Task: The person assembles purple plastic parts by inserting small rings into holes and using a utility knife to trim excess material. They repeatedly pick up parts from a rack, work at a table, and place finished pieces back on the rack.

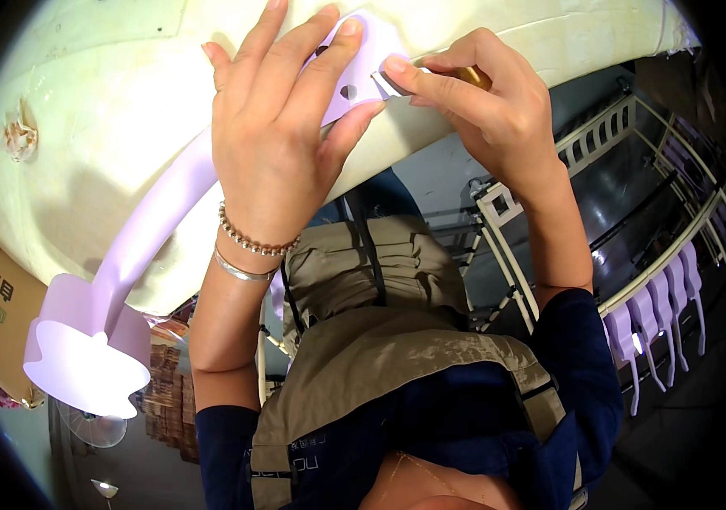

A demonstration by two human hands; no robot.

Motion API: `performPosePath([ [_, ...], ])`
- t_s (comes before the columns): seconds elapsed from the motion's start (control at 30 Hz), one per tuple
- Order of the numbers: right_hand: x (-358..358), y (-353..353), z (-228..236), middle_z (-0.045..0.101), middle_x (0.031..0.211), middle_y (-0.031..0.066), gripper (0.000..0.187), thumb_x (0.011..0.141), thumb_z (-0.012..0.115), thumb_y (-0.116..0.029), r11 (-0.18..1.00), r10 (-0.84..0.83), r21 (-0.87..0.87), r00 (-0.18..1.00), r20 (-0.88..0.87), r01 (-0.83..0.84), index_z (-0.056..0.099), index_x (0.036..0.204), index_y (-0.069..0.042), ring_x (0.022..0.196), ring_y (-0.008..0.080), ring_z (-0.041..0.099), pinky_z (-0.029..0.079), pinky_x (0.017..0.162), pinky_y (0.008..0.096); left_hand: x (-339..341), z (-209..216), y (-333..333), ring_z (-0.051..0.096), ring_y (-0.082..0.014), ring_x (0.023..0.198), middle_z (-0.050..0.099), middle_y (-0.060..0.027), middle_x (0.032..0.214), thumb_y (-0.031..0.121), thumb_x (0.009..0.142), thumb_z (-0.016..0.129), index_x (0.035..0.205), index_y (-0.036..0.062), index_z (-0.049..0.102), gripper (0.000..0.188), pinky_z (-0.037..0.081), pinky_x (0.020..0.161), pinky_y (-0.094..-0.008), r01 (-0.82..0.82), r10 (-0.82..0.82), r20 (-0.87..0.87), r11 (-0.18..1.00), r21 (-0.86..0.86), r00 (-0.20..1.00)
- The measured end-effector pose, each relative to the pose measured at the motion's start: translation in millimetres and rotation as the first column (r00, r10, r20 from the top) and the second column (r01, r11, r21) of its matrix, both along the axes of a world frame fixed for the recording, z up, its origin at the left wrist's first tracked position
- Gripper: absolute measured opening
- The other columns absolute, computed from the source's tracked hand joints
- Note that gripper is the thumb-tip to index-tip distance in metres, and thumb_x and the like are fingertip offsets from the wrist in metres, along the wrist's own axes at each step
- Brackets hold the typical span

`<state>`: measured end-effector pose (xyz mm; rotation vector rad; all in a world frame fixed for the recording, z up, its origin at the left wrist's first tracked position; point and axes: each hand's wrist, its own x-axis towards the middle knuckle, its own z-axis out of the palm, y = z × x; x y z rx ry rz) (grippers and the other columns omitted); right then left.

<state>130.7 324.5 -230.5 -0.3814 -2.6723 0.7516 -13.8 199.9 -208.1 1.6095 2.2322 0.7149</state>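
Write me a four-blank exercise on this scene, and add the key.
1. The tool is in the person's ____ hand.
2. The left hand lies palm ____ on the purple piece.
3. The box is toward the picture's ____ edge.
4. Hanging purple pieces are on the picture's ____ side.

Missing words: right; down; left; right.

1. On my feed, the plastic piece (159,212) is pale lavender, glaring white at its wavy end.
2. I see brassy gold on the small tool (476,78).
3. The desk (108,102) reaches me as yellowish cream.
4. I make out an olive-brown apron (380,340), patchily faded, over a navy shirt (579,374) with pale lettering.
5. The beaded bracelet (248,244) and plain bangle (241,273) look silver to me.
6. I get a tan box (19,263), marked black and green.
7. Cream rack (605,140), lavender hooks (660,297).
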Motion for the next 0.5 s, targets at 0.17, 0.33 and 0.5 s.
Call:
performPosePath([
  [0.17, -1.9, 7.0, 3.1, 0.053, 0.067, -0.0008, 0.032, 0.063, 0.064, -0.004, 0.999, 0.054, -0.007, 0.999, 0.0, -0.054, 0.068, 0.091, -0.021, 0.057, 0.0152, 0.053, 0.041, 0.047, 0.027, 0.4, -0.7, 0.2, 0.043, -0.0294, 0.119, 0.055, -0.0041, 0.117, 0.017, 0.064, 0.073, 0.113, 0.0137, 0.058, 0.051, 0.025, 0.098, -0.0532, 0.005, -0.005, 0.008, 1.0, 0.013, 1.0],
  [0.33, -0.9, 3.6, 1.9, 0.052, 0.07, 0.0009, 0.035, 0.064, 0.063, 0.001, 0.985, 0.036, -0.171, 0.999, 0.008, -0.034, 0.068, 0.093, -0.019, 0.06, 0.0142, 0.055, 0.045, 0.051, 0.0246, 0.4, -0.5, -1.7, 0.043, -0.0293, 0.119, 0.055, -0.0042, 0.117, 0.017, 0.064, 0.074, 0.113, 0.0136, 0.058, 0.051, 0.025, 0.098, -0.0532, -0.004, 0.004, 0.011, 1.0, 0.019, 1.0],
  [0.5, -0.3, 1.6, 4.6, 0.05, 0.076, 0.0039, 0.044, 0.063, 0.062, 0.011, 0.989, 0.031, -0.149, 0.997, 0.074, -0.019, 0.068, 0.097, -0.015, 0.064, 0.0136, 0.058, 0.054, 0.062, 0.0204, -1.2, -0.2, -0.4, 0.043, -0.0289, 0.119, 0.055, -0.0041, 0.116, 0.017, 0.064, 0.074, 0.112, 0.0137, 0.059, 0.05, 0.026, 0.097, -0.0531, 0.005, -0.005, 0.011, 1.0, 0.009, 1.0],
])
